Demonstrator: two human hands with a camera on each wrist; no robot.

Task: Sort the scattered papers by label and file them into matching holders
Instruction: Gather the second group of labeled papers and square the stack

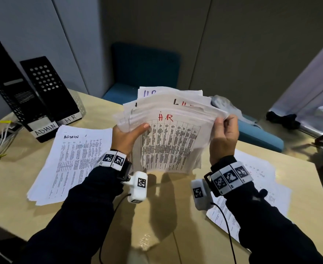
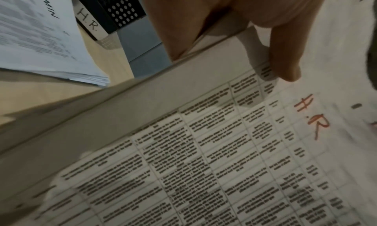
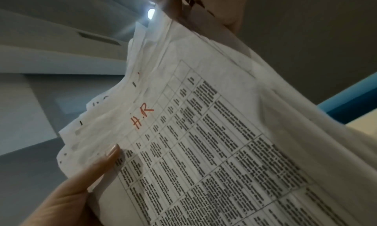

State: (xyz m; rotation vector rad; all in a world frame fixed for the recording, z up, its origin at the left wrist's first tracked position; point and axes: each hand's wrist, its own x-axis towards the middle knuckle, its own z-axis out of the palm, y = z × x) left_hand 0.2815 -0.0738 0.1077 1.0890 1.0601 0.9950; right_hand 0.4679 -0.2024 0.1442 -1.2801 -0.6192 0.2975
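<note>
I hold a fanned stack of H.R. papers (image 1: 172, 141) upright above the table; the front sheet bears a red "H.R" over a printed table (image 2: 224, 156) (image 3: 214, 140). My left hand (image 1: 126, 136) grips the stack's left edge, thumb (image 2: 285, 58) across the front sheet. My right hand (image 1: 223, 138) grips the right edge, fingers curled round it. A pile marked ADMIN (image 1: 75, 161) lies flat at the left. Two black perforated holders stand at the back left, labelled ADMIN (image 1: 44, 128) and H.R (image 1: 69, 119) (image 2: 89, 21).
More printed sheets (image 1: 252, 197) lie on the wooden table (image 1: 157, 216) under my right forearm. Cables (image 1: 1, 145) run along the table's left edge. A blue chair (image 1: 145, 73) stands behind the table, with grey cloth (image 1: 227, 107) to its right.
</note>
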